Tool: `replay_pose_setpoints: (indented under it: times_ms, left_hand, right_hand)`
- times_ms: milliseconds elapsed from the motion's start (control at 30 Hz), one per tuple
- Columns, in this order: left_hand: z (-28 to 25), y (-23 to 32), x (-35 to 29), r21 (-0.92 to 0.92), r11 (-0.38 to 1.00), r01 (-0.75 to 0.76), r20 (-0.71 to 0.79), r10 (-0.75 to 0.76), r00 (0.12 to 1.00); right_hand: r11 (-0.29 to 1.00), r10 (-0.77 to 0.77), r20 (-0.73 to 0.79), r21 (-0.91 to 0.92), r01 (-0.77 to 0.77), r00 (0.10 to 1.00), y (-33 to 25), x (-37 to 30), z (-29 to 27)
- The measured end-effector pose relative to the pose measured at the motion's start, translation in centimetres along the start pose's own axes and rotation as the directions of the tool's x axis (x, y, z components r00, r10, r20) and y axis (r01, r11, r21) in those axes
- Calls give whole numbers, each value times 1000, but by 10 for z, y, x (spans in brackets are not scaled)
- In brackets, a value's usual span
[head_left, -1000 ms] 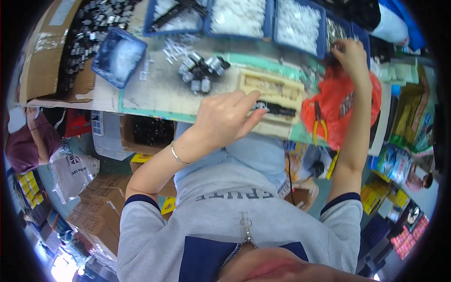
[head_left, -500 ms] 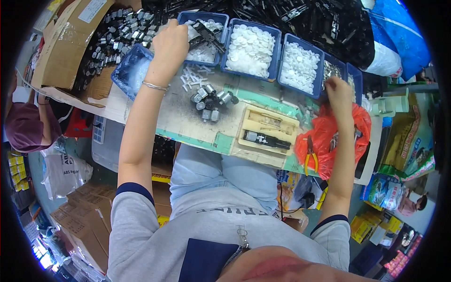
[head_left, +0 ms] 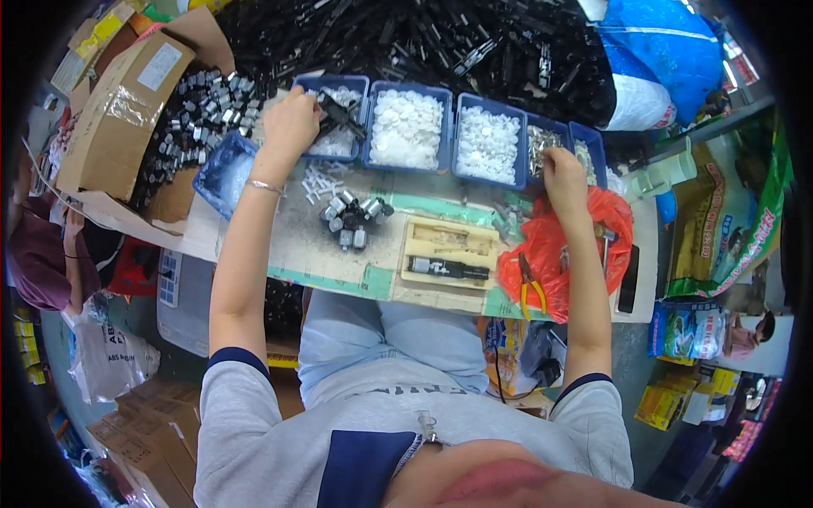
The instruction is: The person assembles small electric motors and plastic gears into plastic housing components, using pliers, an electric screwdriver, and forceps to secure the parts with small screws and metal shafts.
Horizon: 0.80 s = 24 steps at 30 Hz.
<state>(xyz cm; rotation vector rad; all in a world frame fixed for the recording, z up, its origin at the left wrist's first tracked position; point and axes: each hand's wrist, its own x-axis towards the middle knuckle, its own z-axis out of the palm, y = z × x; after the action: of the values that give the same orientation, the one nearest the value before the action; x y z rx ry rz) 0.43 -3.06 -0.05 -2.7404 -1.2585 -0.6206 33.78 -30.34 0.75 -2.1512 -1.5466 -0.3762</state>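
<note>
My left hand (head_left: 290,125) is closed at the end of a black plastic part (head_left: 342,117), which lies across the blue bin (head_left: 361,154) of white pieces at the back left. My right hand (head_left: 565,176) has its fingers pinched together at the near edge of a bin with small metal pieces (head_left: 542,146). What those fingers hold, if anything, is hidden. In front of me a cream fixture (head_left: 453,235) holds a black and silver assembly (head_left: 447,267) in its near slot. Orange-handled pliers (head_left: 532,289) rest beside it on a red plastic bag (head_left: 555,245).
Bins of white discs (head_left: 408,127) and small white caps (head_left: 488,144) stand between my hands. Silver motors (head_left: 351,218) and white plastic pins (head_left: 322,182) lie loose on the table. A black heap (head_left: 406,42) fills the back. A cardboard box (head_left: 118,110) stands left.
The whole view has shifted, so the bins appear lower and further left. Against the bins, my left hand has come slightly right toward the black part; my right hand stays by the metal pieces.
</note>
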Motion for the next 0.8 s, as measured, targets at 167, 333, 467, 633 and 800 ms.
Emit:
replay_pose_setpoints:
  times_ms: [167, 333, 467, 633, 800]
  left_hand:
    - [-9, 2, -1, -107, 992, 70, 105, -59, 993]
    - [-10, 4, -3, -97, 994, -57, -13, 56, 998]
    - [-27, 32, -19, -495, 868, -34, -100, -18, 995]
    - [-50, 115, -71, -948, -114, 297, 290, 81, 954]
    - [-54, 157, -113, -706, -597, 382, 313, 220, 924]
  right_hand:
    - [999, 4, -56, 32, -2, 998, -3, -3, -8]
    - [988, 16, -127, 152, 3, 992, -17, -12, -19]
    - [802, 216, -10, 573, -171, 976, -63, -23, -38]
    - [553, 117, -110, 833, 28, 987, -142, -43, -52]
    - [440, 134, -124, 896, 53, 983, -174, -60, -46]
